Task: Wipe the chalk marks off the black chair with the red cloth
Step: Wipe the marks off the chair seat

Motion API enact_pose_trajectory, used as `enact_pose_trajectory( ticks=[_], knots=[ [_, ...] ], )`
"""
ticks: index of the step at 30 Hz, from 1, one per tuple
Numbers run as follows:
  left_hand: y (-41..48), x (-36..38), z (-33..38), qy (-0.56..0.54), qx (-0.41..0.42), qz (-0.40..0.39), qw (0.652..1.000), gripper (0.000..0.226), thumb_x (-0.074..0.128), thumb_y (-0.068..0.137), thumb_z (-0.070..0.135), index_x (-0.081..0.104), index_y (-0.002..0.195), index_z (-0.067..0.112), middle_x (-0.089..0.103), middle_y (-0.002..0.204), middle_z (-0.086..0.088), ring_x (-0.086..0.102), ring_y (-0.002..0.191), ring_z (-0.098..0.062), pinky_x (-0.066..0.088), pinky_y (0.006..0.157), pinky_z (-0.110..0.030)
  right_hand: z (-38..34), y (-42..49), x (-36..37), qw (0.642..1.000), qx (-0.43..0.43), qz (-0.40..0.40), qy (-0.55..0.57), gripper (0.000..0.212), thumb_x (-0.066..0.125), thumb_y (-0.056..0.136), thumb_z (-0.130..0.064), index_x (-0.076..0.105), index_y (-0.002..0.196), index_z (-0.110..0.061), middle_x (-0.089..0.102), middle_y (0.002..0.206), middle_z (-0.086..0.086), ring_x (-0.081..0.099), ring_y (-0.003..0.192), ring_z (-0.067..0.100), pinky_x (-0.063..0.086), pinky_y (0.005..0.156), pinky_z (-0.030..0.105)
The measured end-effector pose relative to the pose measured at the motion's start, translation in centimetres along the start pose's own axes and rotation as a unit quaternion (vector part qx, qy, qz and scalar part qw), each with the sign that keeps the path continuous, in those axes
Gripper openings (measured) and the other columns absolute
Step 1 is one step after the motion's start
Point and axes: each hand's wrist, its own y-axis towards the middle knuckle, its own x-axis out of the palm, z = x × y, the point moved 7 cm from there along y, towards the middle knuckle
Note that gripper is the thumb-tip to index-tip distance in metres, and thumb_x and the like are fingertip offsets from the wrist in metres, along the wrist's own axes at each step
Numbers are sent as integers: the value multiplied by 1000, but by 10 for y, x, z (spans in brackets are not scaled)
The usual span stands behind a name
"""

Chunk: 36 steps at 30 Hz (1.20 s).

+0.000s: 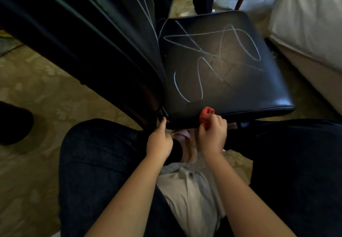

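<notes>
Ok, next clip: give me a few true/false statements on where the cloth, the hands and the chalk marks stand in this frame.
1. The right hand grips the red cloth. True.
2. The red cloth lies spread flat in the middle of the seat. False: it is bunched in the right hand at the seat's near edge.
3. Chalk marks cross the seat of the black chair. True.
4. The left hand holds a piece of chalk. False: it holds nothing. One finger reaches up to the seat's near corner, while the other fingers are curled.
</notes>
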Motion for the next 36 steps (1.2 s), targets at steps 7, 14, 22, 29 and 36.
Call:
enact_pose_trajectory(
  ticks=[7,14,22,29,36],
  knots=[
    [-3,-4,-1,-2,-10,8,1000,61,41,99,11,28,154,33,57,134,-11,59,113,-31,50,93,-39,-81,-25,54,962,-211,-169,31,25,65,78,-5,69,103,-8,71,103,3,54,87,27,50,75,33],
    [-13,-12,-3,113,39,45,992,58,38,99,5,26,155,17,33,157,-4,37,140,-22,37,107,-32,-91,22,72,969,-141,-194,55,30,64,87,-6,64,116,-9,69,103,6,50,98,26,50,80,41],
    [-24,-3,-8,259,68,20,963,58,46,98,12,27,153,16,15,164,-2,11,151,-17,29,117,-30,-109,-9,77,917,-304,-257,6,28,74,72,4,66,97,-3,69,94,7,54,82,31,51,67,36],
    [-17,-1,-13,252,66,-2,965,62,44,100,18,19,157,14,15,165,-4,5,153,-19,21,121,-32,-127,8,102,959,-154,-236,20,21,59,87,0,62,104,-11,66,96,3,45,96,24,46,71,35],
    [-14,-5,-17,218,51,10,974,59,40,100,9,21,156,16,11,165,0,1,153,-16,22,120,-32,-122,3,93,925,-254,-281,7,31,71,80,-3,61,109,-6,66,96,9,49,92,31,53,67,42]
  ],
)
